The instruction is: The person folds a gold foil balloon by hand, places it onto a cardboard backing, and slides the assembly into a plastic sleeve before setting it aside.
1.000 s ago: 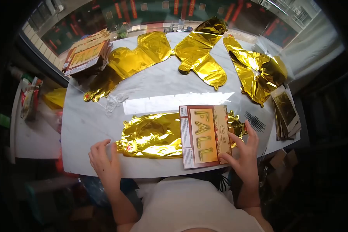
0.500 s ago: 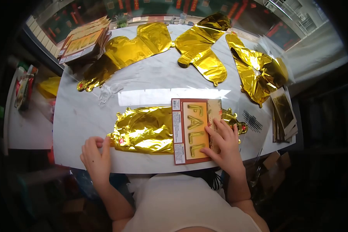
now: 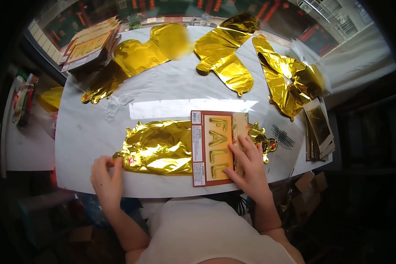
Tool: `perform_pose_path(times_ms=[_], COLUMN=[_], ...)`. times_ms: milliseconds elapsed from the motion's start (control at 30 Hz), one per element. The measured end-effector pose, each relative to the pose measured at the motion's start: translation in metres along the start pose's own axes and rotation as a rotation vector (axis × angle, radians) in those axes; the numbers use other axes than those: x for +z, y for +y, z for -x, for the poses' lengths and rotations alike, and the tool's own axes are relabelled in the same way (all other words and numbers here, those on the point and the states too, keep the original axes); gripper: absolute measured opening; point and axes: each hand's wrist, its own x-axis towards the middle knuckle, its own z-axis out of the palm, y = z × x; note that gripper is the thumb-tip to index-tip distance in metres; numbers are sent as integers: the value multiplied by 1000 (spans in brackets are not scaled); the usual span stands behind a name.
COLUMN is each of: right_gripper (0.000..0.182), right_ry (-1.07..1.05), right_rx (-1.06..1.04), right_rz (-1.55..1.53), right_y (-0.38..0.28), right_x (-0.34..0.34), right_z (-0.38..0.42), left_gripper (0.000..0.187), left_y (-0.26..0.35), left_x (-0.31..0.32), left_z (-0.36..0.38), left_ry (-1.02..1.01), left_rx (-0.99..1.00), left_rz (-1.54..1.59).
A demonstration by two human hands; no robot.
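A flat gold foil balloon lies across the front of the table, with its small tabs and reddish marks showing at both ends. On top of it, right of its middle, rests a printed card with the letters FALL. The fingers of my right hand are spread over the card's right part, pressing flat on it. At the balloon's left end, the thumb and forefinger of my left hand pinch the lower left tab. The card hides part of the foil underneath.
More gold foil balloons lie along the back of the table. A stack of cards stands at the back left. White ribbon or string is at left. Folded foil pieces are piled at the right edge, beside a clear plastic bag.
The view has shifted slightly, so everything sits a little further left. My left fingers have closed on the balloon's end tab. My right hand stays on the card.
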Motion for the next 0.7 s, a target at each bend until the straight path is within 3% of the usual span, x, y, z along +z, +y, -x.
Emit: perform_pose_path(times_ms=[33, 100, 233, 400, 500, 633, 700], right_gripper=[62, 60, 55, 56, 56, 55, 55], right_ry=[2, 1, 8, 34, 49, 64, 69], right_rx=[-10, -26, -36, -64, -57, -51, -58], right_rz=[2, 16, 16, 43, 31, 8, 3], right_y=[0, 3, 2, 6, 5, 5, 5], right_x=[1, 4, 5, 11, 11, 12, 12], right_z=[1, 2, 3, 4, 4, 5, 5], left_gripper=[24, 25, 32, 24, 20, 17, 15], left_y=[3, 13, 13, 8, 7, 26, 49], left_x=[0, -1, -3, -3, -1, -19, -35], left_z=[1, 0, 0, -7, -6, -6, -13], left_ry=[-3, -24, -72, -182, -145, -26, 24], left_rx=[-3, -217, -244, -329, -342, -232, -41], left_rz=[6, 137, 169, 235, 382, 457, 542])
